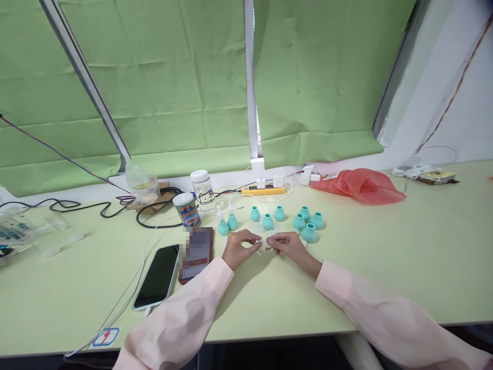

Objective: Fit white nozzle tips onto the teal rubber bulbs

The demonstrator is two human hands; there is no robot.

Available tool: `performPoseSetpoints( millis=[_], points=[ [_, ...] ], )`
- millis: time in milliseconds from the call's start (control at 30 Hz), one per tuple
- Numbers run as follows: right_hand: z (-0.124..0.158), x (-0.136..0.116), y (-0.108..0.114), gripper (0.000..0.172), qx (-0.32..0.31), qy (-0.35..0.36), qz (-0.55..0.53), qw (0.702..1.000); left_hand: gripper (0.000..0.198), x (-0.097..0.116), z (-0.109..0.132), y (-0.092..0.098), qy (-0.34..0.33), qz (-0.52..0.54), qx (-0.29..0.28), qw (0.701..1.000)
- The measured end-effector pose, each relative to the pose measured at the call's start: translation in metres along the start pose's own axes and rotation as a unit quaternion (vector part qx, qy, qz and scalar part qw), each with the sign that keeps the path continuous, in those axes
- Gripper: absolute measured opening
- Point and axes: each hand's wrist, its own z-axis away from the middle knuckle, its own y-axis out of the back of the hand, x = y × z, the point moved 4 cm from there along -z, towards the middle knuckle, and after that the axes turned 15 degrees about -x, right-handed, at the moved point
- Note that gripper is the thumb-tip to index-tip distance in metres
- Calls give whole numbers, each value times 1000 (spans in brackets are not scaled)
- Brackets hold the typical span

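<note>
Close together over the table, my left hand (241, 248) and my right hand (288, 245) pinch at a small whitish translucent piece (264, 243) between their fingertips. Its exact kind is too small to make out, and the fingers partly cover it. Just beyond my hands stand several teal round bulbs with open necks, one of them a teal bulb (267, 222) straight ahead. To the right is a cluster with a nearer teal bulb (309, 233). Left of these, two teal bulbs carry white pointed nozzles, such as the nozzled bulb (232, 221). Other small white bits lie around my fingers.
Left of my hands lie a phone with a red case (196, 254) and a white-edged phone (157, 276) with its cable. Behind them stand a printed can (187, 209) and a clear jar (203, 191). A yellow power strip (264, 190) and a red plastic bag (360, 186) are farther back.
</note>
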Motion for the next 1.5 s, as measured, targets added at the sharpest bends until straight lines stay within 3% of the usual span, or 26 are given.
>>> performPoseSetpoints(
  millis=[400, 533, 733, 900, 1133, 1500],
  points=[
    [2, 3, -4, 24, -46, -25, -148, 988, 16, 3, 2, -2, -40, -60, 0, 997],
    [2, 4, -3, 23, -52, -33, -176, 982, 20, 1, 3, -7, -62, -107, -25, 992],
    [3, 5, -4, 20, -60, -42, -198, 977, 18, -9, 5, -14, -15, -75, -16, 997],
    [4, 0, -7, 23, -61, -42, -172, 982, 16, -5, 5, -13, -7, -56, 14, 998],
    [3, 1, -7, 21, -74, -24, -168, 983, 27, -2, 5, -14, -4, -32, 5, 999],
    [5, -5, -11, 25, -106, -32, -164, 980, 22, 2, 4, -12, -18, -13, 5, 1000]
  ],
)
